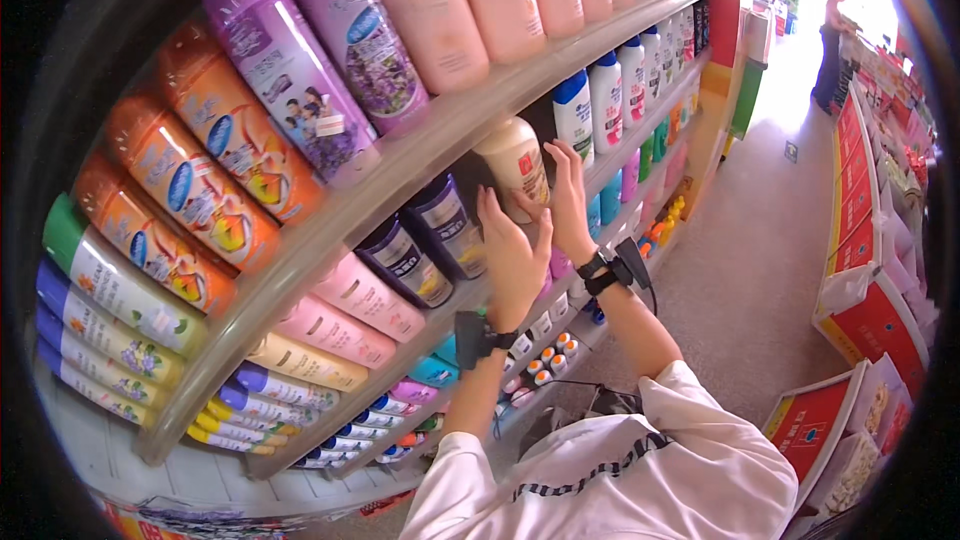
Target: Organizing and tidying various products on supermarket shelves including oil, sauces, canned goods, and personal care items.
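A cream-coloured plastic bottle [514,157] with a red mark stands tilted in the view on the second shelf. My left hand [511,255] is at its lower left, palm towards it, fingers apart. My right hand [564,199] is on its right side, with fingers spread up along it and some fingers near its lower front; how firmly it touches is unclear. Dark purple bottles [446,225] stand left of my left hand. White bottles with blue caps [576,116] stand right of the cream bottle. Both wrists wear black straps with small devices.
The upper shelf's rail [442,124] runs just above my hands, bearing orange bottles [187,180], purple bottles [292,75] and pink bottles [431,15]. Lower shelves hold more bottles. An aisle floor [757,217] lies to the right, with red-fronted display bins [855,195] and a distant person [829,49].
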Tool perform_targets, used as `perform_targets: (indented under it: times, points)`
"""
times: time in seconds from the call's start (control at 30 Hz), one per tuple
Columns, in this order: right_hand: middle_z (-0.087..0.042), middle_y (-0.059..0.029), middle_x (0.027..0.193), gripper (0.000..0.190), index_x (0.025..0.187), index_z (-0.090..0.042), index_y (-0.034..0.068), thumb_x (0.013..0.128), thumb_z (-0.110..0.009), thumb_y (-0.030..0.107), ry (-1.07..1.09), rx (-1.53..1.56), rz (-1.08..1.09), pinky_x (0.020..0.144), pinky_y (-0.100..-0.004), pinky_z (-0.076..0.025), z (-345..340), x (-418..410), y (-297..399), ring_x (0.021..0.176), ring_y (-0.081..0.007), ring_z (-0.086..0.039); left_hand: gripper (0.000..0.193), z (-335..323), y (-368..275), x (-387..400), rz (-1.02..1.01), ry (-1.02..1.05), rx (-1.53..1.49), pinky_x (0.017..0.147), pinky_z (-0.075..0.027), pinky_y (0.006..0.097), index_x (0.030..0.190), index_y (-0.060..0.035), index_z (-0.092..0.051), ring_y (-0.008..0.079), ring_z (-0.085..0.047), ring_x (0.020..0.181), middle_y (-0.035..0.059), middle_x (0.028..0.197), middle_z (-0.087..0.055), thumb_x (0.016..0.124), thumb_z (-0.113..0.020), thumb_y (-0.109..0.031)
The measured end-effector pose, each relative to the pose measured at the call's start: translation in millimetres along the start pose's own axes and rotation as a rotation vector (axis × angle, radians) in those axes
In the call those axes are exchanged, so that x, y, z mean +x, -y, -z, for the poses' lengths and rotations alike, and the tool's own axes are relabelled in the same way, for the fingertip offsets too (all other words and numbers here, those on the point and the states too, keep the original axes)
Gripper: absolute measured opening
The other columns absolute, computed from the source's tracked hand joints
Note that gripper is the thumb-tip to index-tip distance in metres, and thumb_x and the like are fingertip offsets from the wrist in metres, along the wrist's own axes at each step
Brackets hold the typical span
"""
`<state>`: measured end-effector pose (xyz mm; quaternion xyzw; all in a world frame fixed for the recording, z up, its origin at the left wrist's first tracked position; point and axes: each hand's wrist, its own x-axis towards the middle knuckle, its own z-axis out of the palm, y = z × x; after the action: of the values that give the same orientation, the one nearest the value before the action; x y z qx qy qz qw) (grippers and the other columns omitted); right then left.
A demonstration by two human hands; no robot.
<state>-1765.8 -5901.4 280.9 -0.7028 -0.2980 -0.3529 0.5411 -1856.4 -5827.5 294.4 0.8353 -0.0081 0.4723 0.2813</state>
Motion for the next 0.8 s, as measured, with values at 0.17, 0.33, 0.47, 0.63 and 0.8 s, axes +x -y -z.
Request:
perform_targets:
  times: [0.17,0.33,0.47,0.63,0.8]
  points:
    - [-0.049,-0.0313,0.129,0.095,0.145,-0.024,0.000,0.072,-0.080,0.025,0.263,0.167,-0.267,0.091,-0.0498,-0.048,-16.9,-1.5,-31.7,0.109,-0.0507,-0.055,0.074,-19.8,4.6,9.9,0.374,0.148,-0.148,0.109,-0.033,0.0434,0.138,0.0160,-0.027,0.0407,-0.043,0.130,0.0372,0.138,-0.039,0.098,-0.052,-0.040]
    - [-0.055,-0.0272,0.111,0.083,0.139,-0.029,0.002,0.075,-0.074,0.031,0.267,0.115,-0.153,0.069,-0.0533,-0.051,-15.8,-1.9,-33.0,0.085,-0.0483,-0.061,0.071,-41.2,-0.2,4.0,0.366,0.031,-0.232,0.105,-0.037,0.0411,0.144,0.0102,-0.023,0.0345,-0.048,0.126,0.0297,0.137,-0.043,0.098,-0.053,-0.036]
    - [-0.056,-0.0227,0.104,0.063,0.135,-0.032,0.003,0.086,-0.062,0.028,0.399,0.136,-0.122,0.062,-0.0525,-0.050,-9.2,-4.4,-35.3,0.081,-0.0450,-0.063,0.073,-64.1,-23.0,8.0,0.336,-0.157,-0.212,0.104,-0.037,0.0405,0.145,0.0092,-0.020,0.0312,-0.048,0.124,0.0264,0.138,-0.042,0.097,-0.056,-0.031]
    - [-0.054,-0.0239,0.111,0.068,0.140,-0.029,0.002,0.086,-0.062,0.027,0.657,0.187,-0.171,0.068,-0.0502,-0.053,10.6,5.2,-40.4,0.089,-0.0437,-0.063,0.072,-91.9,-29.1,-1.1,0.400,-0.360,0.035,0.108,-0.032,0.0438,0.145,0.0092,-0.017,0.0345,-0.041,0.130,0.0282,0.141,-0.036,0.096,-0.058,-0.024]
    - [-0.060,-0.0193,0.102,0.069,0.134,-0.047,0.002,0.073,-0.077,0.013,0.344,0.434,-0.006,0.077,-0.0411,-0.052,61.6,11.2,-87.6,0.092,-0.0364,-0.062,0.073,-112.1,-58.2,-16.5,0.045,-0.375,0.433,0.109,-0.029,0.0507,0.144,0.0104,-0.020,0.0463,-0.038,0.128,0.0311,0.141,-0.035,0.090,-0.061,-0.019]
